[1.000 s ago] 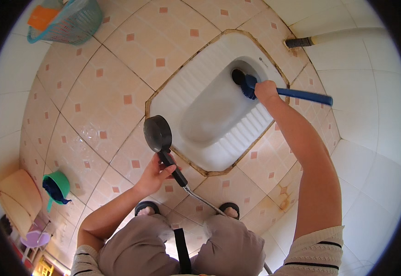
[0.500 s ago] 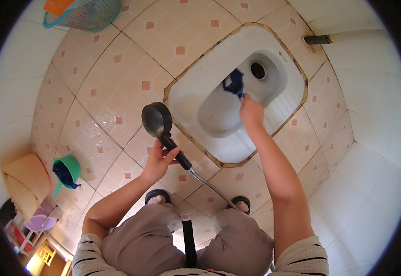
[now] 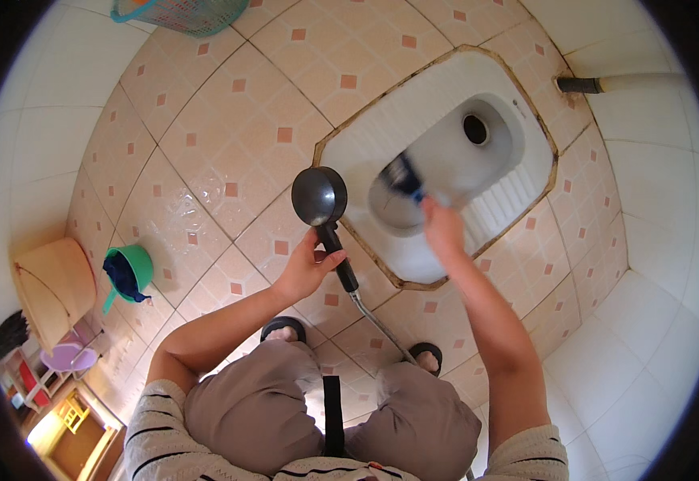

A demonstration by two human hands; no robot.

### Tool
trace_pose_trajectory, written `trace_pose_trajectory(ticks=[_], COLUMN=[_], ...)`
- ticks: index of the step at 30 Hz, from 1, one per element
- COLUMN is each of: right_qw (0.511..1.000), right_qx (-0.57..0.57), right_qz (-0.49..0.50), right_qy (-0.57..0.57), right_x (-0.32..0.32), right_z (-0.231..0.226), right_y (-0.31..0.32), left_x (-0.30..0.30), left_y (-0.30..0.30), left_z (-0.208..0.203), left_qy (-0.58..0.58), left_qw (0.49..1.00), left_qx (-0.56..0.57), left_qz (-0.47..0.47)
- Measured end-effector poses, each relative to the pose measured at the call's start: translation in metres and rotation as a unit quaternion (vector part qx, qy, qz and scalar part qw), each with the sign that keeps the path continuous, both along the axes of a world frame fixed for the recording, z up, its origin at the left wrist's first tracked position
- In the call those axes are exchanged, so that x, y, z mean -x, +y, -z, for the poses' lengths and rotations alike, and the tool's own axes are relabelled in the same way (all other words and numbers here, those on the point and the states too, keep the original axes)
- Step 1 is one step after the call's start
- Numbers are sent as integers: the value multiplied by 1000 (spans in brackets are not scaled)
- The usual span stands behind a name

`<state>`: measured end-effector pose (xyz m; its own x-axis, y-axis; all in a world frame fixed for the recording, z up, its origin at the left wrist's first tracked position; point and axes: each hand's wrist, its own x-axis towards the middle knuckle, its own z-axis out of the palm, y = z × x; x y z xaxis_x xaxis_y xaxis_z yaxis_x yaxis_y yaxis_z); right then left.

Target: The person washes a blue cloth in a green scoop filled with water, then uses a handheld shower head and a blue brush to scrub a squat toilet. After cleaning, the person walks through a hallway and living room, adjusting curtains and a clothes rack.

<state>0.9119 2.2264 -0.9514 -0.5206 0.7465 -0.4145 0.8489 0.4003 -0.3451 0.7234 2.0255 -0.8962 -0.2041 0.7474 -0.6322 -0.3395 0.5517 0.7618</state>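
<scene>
My left hand [image 3: 311, 267] is wrapped around the handle of a black shower head [image 3: 320, 197], which points up and away from me over the near left corner of a white squat toilet [image 3: 349, 152]. A metal hose [image 3: 381, 323] runs from the handle back toward my right foot. In my right hand [image 3: 444, 230] is the handle of a dark blue brush [image 3: 401, 176], slightly blurred by motion. Its head is over the near end of the toilet's bowl. The dark drain hole [image 3: 475, 129] shows at the far end. No water spray is visible.
A green dipper [image 3: 140, 264] holding dark cloth stands on the tiled floor at left. Beside it are a peach bucket [image 3: 56, 280] and a purple basin [image 3: 69, 357]. A turquoise basket [image 3: 197, 18] is at the far left; a pipe [image 3: 580, 85] juts from the right wall.
The brush has moved from the middle of the bowl toward its near left end. My left hand has shifted the shower head right, closer to the toilet. The whole view has shifted slightly.
</scene>
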Motion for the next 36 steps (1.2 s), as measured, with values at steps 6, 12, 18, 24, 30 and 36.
trace_pose_trajectory(ticks=[6, 12, 18, 24, 30, 36], right_qw=[996, 998, 910, 695, 666, 912], right_qx=[-14, -2, -17, -172, -121, 23], right_qz=[61, -15, -408, -559, -695, -379], right_qy=[58, 58, -63, -419, -242, -154], right_x=[-3, -7, -19, 24, 66, 63], right_z=[4, 2, -33, -56, -37, -56], right_y=[37, 19, 60, 162, 90, 58], left_x=[-6, -8, -12, -8, -6, 1], left_y=[-3, -15, -23, -41, -50, -44], left_z=[0, 4, 15, 3, 5, 7], left_qy=[0, -31, -62, -66, -80, -70], left_qw=[999, 999, 998, 998, 996, 997], left_qx=[7, 5, -6, 21, 9, -17], left_qz=[33, 17, -9, -2, -31, -32])
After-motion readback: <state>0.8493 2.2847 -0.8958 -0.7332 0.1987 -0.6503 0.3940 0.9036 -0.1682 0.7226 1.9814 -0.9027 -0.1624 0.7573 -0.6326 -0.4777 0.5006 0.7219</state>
